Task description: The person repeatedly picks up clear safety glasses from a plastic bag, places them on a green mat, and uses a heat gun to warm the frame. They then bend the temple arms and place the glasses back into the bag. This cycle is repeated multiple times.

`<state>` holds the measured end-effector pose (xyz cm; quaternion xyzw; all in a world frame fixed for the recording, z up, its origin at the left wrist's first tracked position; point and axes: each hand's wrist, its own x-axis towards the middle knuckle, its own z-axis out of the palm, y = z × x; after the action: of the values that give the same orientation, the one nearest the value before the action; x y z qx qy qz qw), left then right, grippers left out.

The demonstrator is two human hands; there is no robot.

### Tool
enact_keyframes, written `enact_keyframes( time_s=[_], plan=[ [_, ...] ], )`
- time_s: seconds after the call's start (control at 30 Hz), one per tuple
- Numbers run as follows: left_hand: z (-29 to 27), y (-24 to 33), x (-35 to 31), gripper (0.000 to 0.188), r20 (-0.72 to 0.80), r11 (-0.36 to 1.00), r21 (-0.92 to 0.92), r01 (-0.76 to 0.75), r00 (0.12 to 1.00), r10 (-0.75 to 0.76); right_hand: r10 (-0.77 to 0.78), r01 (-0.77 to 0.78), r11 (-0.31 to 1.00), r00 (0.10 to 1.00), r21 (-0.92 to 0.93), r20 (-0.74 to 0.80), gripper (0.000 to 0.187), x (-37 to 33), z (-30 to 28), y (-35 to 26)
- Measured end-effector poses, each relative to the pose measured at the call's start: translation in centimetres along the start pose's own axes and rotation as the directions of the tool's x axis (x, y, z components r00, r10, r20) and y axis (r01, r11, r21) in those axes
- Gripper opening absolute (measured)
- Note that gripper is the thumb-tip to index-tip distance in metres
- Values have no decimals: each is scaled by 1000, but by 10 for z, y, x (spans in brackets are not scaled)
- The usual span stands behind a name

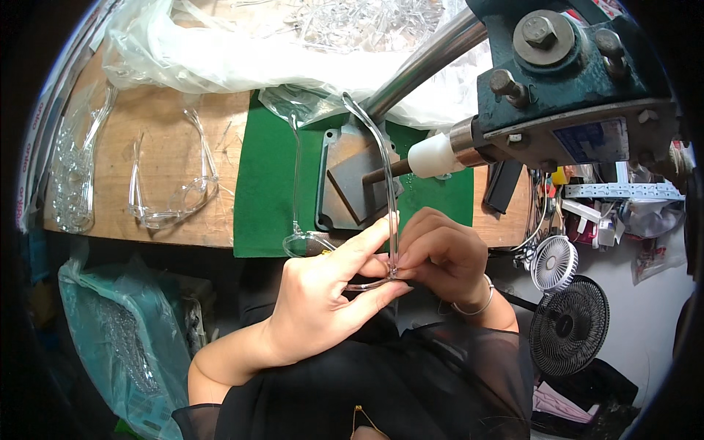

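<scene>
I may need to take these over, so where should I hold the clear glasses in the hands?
Probably pinch the clear glasses by the left lens rim, coming from the left: it sticks out uncovered past the left hand, while the right hand pinches near the right hinge. The temples look long and thin, so they would likely flex.

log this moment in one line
left hand: holding clear glasses | right hand: at their front corner | metal plate: on green mat | another clear pair: on wooden table
</scene>
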<state>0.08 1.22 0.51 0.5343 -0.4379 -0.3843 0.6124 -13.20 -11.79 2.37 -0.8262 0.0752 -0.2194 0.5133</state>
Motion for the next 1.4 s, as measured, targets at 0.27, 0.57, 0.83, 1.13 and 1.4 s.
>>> enact_keyframes(
  time_s=[0.27,0.57,0.83,1.13,1.4],
  plan=[
    [-4,0,2,62,79,1000,11,28,996,-28,-20,22,999,998,-32,58,14,4,-2,0],
    [-7,3,0,62,118,970,239,-49,993,21,-84,94,986,993,-141,77,15,4,1,-1],
    [-6,8,5,62,148,996,1,90,985,-89,-49,50,999,998,2,-31,13,-6,2,3],
    [-7,6,4,62,153,983,-91,157,978,-142,-24,25,994,1000,108,-6,13,-1,2,6],
    [-4,8,6,63,134,988,-93,122,985,-109,34,-13,986,992,164,-126,11,-8,15,9]
  ],
)
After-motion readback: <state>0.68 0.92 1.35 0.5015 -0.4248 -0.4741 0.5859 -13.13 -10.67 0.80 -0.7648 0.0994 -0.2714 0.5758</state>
